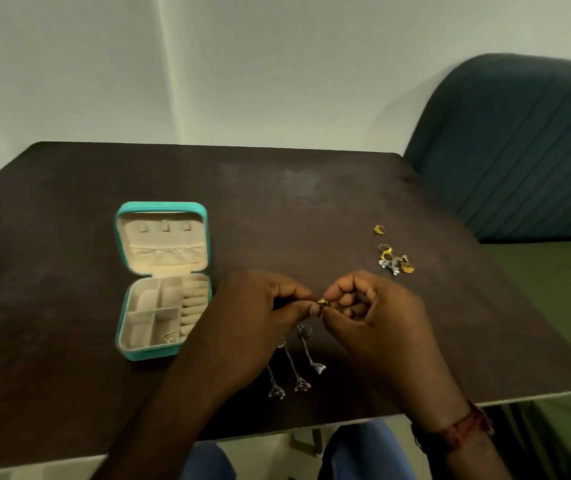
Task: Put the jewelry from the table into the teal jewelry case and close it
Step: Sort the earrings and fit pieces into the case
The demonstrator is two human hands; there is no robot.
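Observation:
The teal jewelry case lies open on the dark table, its cream lid tilted back and its cream compartments facing up. A small piece rests in its front compartment. Just right of the case, my left hand and my right hand meet above the table and together pinch a small gold piece between thumbs and fingertips. Silver dangling earrings lie on the table under my hands. A gold ring and a cluster of gold and silver pieces sit at the right.
The dark wooden table stands against a pale wall. A teal upholstered chair stands close at the table's right corner. My knees in blue jeans show below the table's near edge.

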